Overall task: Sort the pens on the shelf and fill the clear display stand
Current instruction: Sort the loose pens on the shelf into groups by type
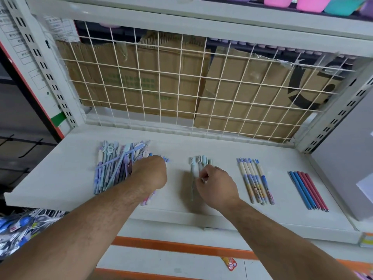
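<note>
**Both hands down among the pens on the shelf**

Two bare forearms reach in over the white shelf (70, 178). The left hand (150, 172) is knuckled down on a few pink and blue pens (148, 199) beside the mixed pile (113, 168). Its fingers are tucked out of sight, so I cannot tell if it grips them. The right hand (217, 185) has its fingers curled, pinching one of the pale green pens (194, 164). Further right lie a row of cream pens (255, 180), then red and blue pens (307, 190), apart from each other. Behind stands a wire grid (181, 87) backed with cardboard (141, 77), with coloured tubs (310, 3) above.
</note>
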{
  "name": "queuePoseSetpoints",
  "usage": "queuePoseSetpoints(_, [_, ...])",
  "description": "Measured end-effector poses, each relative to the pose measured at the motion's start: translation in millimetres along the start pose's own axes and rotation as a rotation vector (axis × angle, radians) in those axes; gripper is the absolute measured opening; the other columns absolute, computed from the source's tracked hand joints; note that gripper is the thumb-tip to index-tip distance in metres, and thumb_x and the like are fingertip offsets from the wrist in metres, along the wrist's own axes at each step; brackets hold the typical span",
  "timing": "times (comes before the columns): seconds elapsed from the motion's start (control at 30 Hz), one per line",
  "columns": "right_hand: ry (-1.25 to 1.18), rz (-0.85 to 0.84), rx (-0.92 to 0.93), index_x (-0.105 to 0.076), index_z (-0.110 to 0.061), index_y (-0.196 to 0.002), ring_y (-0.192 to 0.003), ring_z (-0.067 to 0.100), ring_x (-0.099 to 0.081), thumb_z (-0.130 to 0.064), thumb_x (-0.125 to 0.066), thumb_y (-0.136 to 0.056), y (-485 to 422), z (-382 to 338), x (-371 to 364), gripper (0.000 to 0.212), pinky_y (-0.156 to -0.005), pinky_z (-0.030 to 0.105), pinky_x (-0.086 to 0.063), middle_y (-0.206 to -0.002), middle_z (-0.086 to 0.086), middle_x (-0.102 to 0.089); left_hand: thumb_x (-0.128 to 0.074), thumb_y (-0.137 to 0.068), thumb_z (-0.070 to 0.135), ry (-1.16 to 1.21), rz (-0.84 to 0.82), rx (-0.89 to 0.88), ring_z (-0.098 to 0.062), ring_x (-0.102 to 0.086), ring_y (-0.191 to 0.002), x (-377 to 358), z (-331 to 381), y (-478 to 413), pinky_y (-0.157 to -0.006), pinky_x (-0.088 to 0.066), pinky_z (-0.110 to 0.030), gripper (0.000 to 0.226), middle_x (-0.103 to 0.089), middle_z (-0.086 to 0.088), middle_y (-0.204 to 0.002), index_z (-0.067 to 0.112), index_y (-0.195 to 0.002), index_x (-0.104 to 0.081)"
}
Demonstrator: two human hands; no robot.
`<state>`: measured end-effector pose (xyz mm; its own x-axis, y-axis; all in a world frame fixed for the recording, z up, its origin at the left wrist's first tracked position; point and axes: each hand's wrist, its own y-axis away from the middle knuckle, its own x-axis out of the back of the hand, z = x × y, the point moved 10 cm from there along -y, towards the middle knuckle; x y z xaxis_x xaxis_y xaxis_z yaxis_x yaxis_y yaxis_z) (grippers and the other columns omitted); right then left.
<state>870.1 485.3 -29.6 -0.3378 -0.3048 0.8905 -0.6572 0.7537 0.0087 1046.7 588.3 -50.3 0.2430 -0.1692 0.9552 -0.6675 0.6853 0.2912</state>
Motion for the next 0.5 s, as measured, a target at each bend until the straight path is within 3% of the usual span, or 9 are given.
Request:
queuePoseSetpoints(0.07, [-0.012, -0.001, -0.006, -0.061, -0.022, -0.094, -0.086, 0.019, -0.061, -0.03, -0.054, -0.093, 1, 2, 0, 0.011, -0.074, 0.031, -0.053, -0.097, -0.005, -0.063, -0.049, -0.085, 0.009, -0.036, -0.047, 0.024, -0.019, -0.065, -0.071, 0, 1, 0, -0.054, -0.042, -0.023, 0.041, -0.07, 0.0, -0.075, 0.016, -0.124, -0.058])
queuePoseSetpoints(0.17, [-0.03, 0.004, -0.017, -0.06, -0.023, -0.092, -0.084, 0.018, -0.061, -0.03, -0.054, -0.093, 3, 6, 2, 0.01, -0.071, 0.031, -0.053, -0.095, -0.006, -0.063, -0.046, -0.094, 0.014, -0.04, -0.109, 0.047, -0.026, -0.062, -0.115, -5, 5, -2, -0.097, -0.046, -0.034, 0.075, -0.072, -0.008, -0.112, 0.024, -0.158, -0.009])
queuePoseSetpoints(0.23, [-0.045, 0.006, -0.028, -0.06, -0.024, -0.09, -0.083, 0.017, -0.061, -0.031, -0.055, -0.093, 4, 9, 2, 0.009, -0.071, 0.031, -0.052, -0.093, -0.007, -0.062, -0.045, -0.097, 0.016, -0.053, -0.134, 0.047, -0.021, -0.059, -0.119, -5, 8, 3, -0.108, -0.035, -0.034, 0.066, -0.072, -0.009, -0.107, 0.031, -0.156, -0.018])
queuePoseSetpoints(0.3, [-0.059, 0.008, -0.035, -0.06, -0.026, -0.088, -0.082, 0.017, -0.061, -0.029, -0.055, -0.092, 5, 12, 3, 0.007, -0.069, 0.03, -0.052, -0.092, -0.008, -0.063, -0.047, -0.097, 0.018, -0.092, -0.048, -0.035, -0.023, -0.061, -0.114, 0, 16, 6, -0.099, -0.043, -0.037, 0.03, -0.07, -0.007, -0.112, 0.04, -0.117, -0.052])
queuePoseSetpoints(0.37, [-0.071, 0.018, -0.027, -0.06, -0.026, -0.087, -0.081, 0.015, -0.061, -0.028, -0.056, -0.091, 5, 13, 6, 0.006, -0.068, 0.03, -0.053, -0.091, -0.009, -0.064, -0.045, -0.097, 0.023, -0.067, -0.011, -0.001, -0.029, -0.063, -0.106, 3, 18, 5, -0.09, -0.048, -0.039, 0.014, -0.066, -0.01, -0.115, 0.035, -0.103, -0.051])
queuePoseSetpoints(0.4, [-0.083, 0.021, -0.022, -0.06, -0.026, -0.086, -0.079, 0.015, -0.062, -0.028, -0.056, -0.091, 6, 14, 7, 0.006, -0.067, 0.03, -0.054, -0.09, -0.009, -0.065, -0.042, -0.101, 0.033, 0.043, -0.082, 0.115, -0.033, -0.063, -0.103, -3, 9, 4, -0.092, -0.046, -0.043, 0.019, -0.065, -0.015, -0.115, 0.029, -0.116, -0.052])
queuePoseSetpoints(0.43, [-0.102, 0.019, -0.019, -0.06, -0.026, -0.085, -0.078, 0.014, -0.062, -0.027, -0.057, -0.091, 6, 15, 8, 0.007, -0.067, 0.031, -0.054, -0.089, -0.009, -0.065, -0.039, -0.101, 0.049, 0.143, -0.188, 0.243, -0.037, -0.062, -0.095, -15, 0, 6, -0.09, -0.044, -0.041, 0.046, -0.065, -0.024, -0.109, 0.015, -0.13, -0.05])
queuePoseSetpoints(0.47, [-0.128, 0.016, -0.015, -0.06, -0.026, -0.084, -0.076, 0.014, -0.063, -0.027, -0.057, -0.091, 7, 15, 9, 0.007, -0.067, 0.033, -0.056, -0.088, -0.009, -0.065, -0.037, -0.098, 0.062, 0.251, -0.252, 0.308, -0.038, -0.061, -0.082, -21, 0, 8, -0.084, -0.044, -0.036, 0.072, -0.064, -0.031, -0.093, -0.004, -0.121, -0.053])
queuePoseSetpoints(0.5, [-0.16, 0.01, -0.013, -0.061, -0.026, -0.083, -0.074, 0.015, -0.064, -0.026, -0.058, -0.091, 7, 16, 9, 0.008, -0.067, 0.034, -0.057, -0.087, -0.009, -0.066, -0.04, -0.098, 0.059, 0.392, -0.182, 0.276, -0.035, -0.059, -0.073, -17, 5, 2, -0.076, -0.041, -0.03, 0.069, -0.064, -0.03, -0.081, -0.008, -0.099, -0.056])
